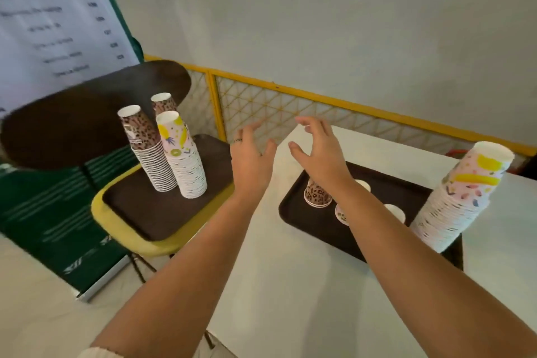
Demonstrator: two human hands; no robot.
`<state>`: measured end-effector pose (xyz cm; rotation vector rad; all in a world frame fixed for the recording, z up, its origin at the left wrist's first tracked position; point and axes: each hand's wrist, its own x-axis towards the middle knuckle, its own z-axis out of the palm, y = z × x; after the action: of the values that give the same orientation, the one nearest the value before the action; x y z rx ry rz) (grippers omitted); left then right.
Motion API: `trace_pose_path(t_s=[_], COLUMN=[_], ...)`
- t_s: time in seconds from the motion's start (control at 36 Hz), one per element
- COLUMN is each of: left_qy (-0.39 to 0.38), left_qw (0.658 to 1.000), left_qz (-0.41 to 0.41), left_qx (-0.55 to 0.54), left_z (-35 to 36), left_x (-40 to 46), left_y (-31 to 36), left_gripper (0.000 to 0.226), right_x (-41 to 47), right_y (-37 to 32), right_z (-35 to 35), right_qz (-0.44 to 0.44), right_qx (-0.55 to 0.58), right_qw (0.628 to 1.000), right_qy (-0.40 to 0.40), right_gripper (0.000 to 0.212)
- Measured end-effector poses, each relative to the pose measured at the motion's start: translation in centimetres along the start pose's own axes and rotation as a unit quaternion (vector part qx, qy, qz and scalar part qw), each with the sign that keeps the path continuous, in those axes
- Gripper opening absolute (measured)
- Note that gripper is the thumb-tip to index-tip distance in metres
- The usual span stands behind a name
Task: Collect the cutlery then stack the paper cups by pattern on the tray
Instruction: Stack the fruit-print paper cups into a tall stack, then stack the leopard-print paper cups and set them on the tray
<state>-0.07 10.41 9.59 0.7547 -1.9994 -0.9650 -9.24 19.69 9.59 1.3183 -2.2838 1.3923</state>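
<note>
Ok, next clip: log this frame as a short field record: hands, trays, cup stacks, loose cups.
left hand: open, raised, holding nothing
right hand: open, fingers spread above the table tray, holding nothing
table tray: dark, on the white table
fruit stack on table tray: tall, leaning, upside down
loose cups on table tray: short leopard stack plus a few others partly hidden by the right arm
chair tray: dark, on the yellow chair
stacks on chair tray: leopard stack, fruit stack, another leopard cup top behind
cutlery: none visible
</note>
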Motion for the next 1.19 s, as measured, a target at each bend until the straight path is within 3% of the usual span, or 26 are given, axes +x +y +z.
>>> trace_pose_path(t_s=[0.33, 0.53, 0.78, 1.0, 1.19], left_qy=[0.077, 0.08, 0.145, 0.012, -0.104], left_qw=[0.997, 0.996, 0.988, 0.996, 0.991], left_qz=[-0.016, -0.023, -0.043, -0.081, -0.081], left_qx=[0.007, 0.027, 0.031, 0.027, 0.004], left_z=[-6.5, -11.3, -16.8, -19.1, -18.9], left_x=[3.5, 7.4, 14.0, 17.9, 19.2], left_y=[-6.6, -11.9, -18.6, -24.5, -28.0], left_gripper=[0.038, 0.039, 0.054, 0.094, 0.116], right_x=[2.2, 5.0, 9.7, 12.9, 15.2], right_y=[-5.5, -8.8, -13.0, -15.4, -14.7], right_z=[9.6, 16.3, 24.4, 31.5, 35.8], right_qz=[-0.055, -0.065, -0.087, -0.092, -0.015], right_qx=[0.036, 0.037, 0.094, 0.072, -0.016], right_qw=[0.995, 0.995, 0.991, 0.992, 0.996], right_qy=[-0.07, -0.073, -0.032, -0.049, -0.087], right_gripper=[0.044, 0.041, 0.038, 0.043, 0.064])
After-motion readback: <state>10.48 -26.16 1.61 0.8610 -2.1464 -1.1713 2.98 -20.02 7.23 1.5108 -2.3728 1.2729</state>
